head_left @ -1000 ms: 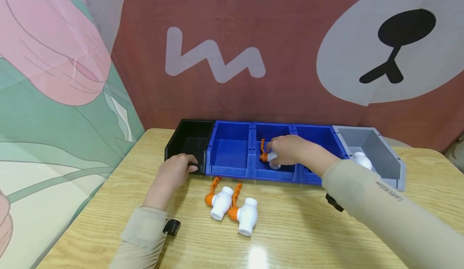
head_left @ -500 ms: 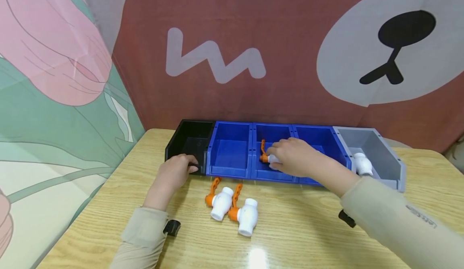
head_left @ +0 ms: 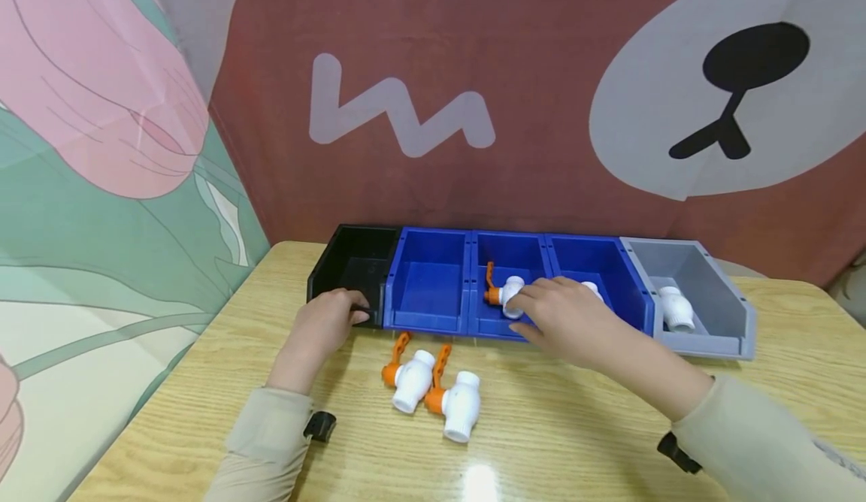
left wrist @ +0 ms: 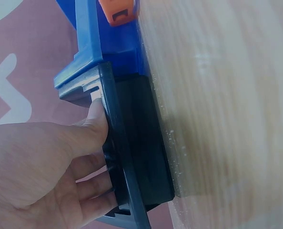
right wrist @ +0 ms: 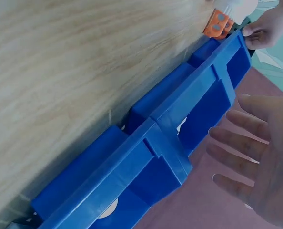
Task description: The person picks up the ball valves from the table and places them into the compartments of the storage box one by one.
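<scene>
In the head view, a white plastic ball valve (head_left: 512, 287) with an orange lever lies in the middle blue bin (head_left: 509, 245). My right hand (head_left: 564, 314) hovers at that bin's front, fingertips close beside the valve's right side; its fingers are spread and hold nothing in the right wrist view. My left hand (head_left: 329, 320) grips the front rim of the black bin (head_left: 361, 265), thumb at the rim and fingers over it in the left wrist view. Two more ball valves (head_left: 413, 382) (head_left: 461, 406) lie side by side on the table, orange levers pointing toward the bins.
The bins stand in one joined row along the back of the wooden table (head_left: 561, 442). A left blue bin (head_left: 433, 276) adjoins the black one. White parts show in the right blue bin (head_left: 582, 250) and the grey bin (head_left: 727, 299). A printed cloth (head_left: 541, 186) hangs behind.
My right hand has let go of the valve in the middle blue bin and drawn back toward the front right. The left hand stays at the black bin.
</scene>
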A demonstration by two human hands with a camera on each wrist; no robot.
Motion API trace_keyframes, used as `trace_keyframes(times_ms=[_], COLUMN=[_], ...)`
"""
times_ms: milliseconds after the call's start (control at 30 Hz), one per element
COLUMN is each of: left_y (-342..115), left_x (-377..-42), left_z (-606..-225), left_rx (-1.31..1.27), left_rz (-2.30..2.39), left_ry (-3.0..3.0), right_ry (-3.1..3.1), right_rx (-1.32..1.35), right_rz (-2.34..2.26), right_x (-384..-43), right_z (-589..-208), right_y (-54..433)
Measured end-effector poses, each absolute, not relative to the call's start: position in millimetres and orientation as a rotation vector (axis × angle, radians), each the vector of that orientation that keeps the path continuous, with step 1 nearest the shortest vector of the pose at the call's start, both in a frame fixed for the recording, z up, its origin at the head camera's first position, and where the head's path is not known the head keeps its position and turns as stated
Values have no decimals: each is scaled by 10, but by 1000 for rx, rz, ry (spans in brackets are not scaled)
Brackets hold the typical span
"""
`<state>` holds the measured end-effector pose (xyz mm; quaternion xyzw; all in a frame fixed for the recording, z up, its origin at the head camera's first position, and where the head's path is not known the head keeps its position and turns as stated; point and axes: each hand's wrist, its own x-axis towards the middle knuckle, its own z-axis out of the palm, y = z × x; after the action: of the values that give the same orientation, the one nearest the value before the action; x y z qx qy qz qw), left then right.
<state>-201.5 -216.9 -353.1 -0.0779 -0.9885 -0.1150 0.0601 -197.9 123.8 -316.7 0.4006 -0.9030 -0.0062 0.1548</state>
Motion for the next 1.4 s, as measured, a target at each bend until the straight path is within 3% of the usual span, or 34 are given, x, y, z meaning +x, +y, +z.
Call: trace_keyframes(times_ms=[667, 1400], left_y=[-2188, -2177], left_x=[-2004, -2009], left_z=[-3537, -3521], left_rx=[-239, -235], left_rz=[-345, -350], left_ry=[-2986, -2994], right_ry=[-2506, -2633], right_rx=[1094, 857], right_rz=[103, 240], right_x=[-1588, -1526], right_z=[-3224, -3100], right_y=[1416, 1772])
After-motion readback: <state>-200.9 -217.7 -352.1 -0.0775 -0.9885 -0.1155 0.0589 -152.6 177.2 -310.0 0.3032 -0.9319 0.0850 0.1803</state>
